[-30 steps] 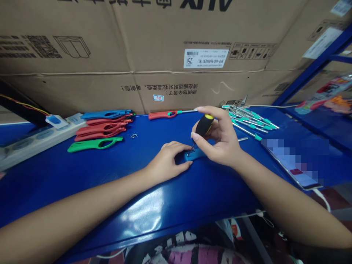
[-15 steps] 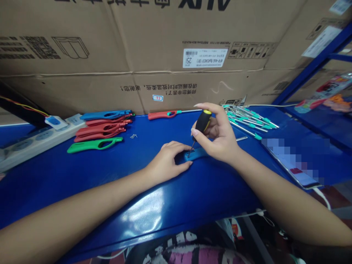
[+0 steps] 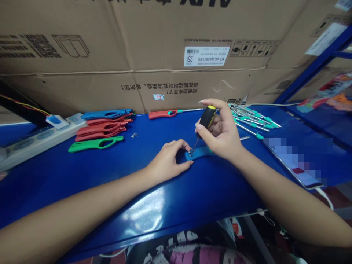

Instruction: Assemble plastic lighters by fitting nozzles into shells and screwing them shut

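Note:
On the blue tabletop lies a blue lighter handle [image 3: 202,151], its rounded end between the thumb and fingertips of my left hand [image 3: 166,161]. My right hand [image 3: 225,134] grips a black and yellow screwdriver [image 3: 206,119], tilted with its thin shaft pointing down at that end of the handle. The shaft's tip is at or just above the slotted area; contact is too small to tell. My right hand covers the far end of the blue handle, where a bit of teal shows.
Several blue, red and green lighter handles [image 3: 96,145] are stacked at the left beside a power strip [image 3: 38,137]. A red lighter [image 3: 163,114] with a metal tube lies behind. Small metal bits [image 3: 134,135], several teal-ended metal tubes [image 3: 255,119] and a phone [image 3: 291,163] surround the hands.
The screwdriver has lifted slightly and shifted a little right with my right hand. My left index finger has curled more at the handle's end, which stays in place.

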`<move>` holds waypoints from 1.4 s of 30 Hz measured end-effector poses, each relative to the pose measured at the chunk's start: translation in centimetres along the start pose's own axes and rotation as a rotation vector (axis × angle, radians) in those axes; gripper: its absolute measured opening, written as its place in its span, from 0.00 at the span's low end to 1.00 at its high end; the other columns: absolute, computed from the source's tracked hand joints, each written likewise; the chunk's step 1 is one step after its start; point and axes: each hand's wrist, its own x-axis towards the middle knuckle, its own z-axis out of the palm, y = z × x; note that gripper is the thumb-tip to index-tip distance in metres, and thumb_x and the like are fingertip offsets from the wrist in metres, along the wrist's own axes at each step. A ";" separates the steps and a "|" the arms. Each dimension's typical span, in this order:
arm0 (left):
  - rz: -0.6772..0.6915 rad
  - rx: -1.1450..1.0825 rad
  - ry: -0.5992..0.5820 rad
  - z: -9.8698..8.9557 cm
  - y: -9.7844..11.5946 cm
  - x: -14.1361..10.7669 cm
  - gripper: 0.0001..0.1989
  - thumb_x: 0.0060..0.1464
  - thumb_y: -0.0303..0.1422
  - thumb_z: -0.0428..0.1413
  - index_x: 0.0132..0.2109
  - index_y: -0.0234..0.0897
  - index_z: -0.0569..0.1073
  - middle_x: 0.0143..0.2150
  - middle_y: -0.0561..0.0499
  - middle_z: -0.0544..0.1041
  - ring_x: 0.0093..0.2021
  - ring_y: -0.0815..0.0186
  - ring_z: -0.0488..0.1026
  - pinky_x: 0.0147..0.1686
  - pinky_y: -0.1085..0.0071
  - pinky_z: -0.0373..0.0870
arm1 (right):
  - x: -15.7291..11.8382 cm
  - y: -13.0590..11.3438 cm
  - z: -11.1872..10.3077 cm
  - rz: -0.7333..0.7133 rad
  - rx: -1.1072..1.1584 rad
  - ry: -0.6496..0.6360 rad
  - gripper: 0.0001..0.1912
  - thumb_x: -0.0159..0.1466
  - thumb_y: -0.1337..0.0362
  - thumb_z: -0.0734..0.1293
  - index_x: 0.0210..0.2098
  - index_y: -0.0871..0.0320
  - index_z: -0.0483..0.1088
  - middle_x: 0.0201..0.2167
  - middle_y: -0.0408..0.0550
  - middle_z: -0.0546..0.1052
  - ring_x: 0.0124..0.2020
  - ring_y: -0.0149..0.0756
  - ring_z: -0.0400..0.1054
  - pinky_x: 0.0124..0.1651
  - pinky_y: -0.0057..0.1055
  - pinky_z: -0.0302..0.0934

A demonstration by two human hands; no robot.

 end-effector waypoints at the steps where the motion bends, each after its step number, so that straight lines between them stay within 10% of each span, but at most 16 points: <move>1: -0.004 -0.003 -0.001 0.0 0.0 0.0 0.13 0.53 0.30 0.65 0.43 0.40 0.69 0.44 0.52 0.79 0.46 0.60 0.77 0.51 0.60 0.70 | 0.0 0.1 0.0 0.001 0.002 -0.004 0.26 0.61 0.61 0.74 0.56 0.44 0.65 0.34 0.43 0.72 0.31 0.37 0.73 0.28 0.31 0.69; 42: 0.050 0.015 -0.012 -0.1 -0.2 0.0 0.09 0.55 0.30 0.64 0.41 0.39 0.72 0.43 0.52 0.79 0.46 0.62 0.75 0.50 0.64 0.69 | 0.3 1.0 -0.3 -0.231 -0.209 -0.024 0.25 0.69 0.55 0.66 0.62 0.46 0.54 0.33 0.44 0.71 0.26 0.33 0.70 0.21 0.29 0.68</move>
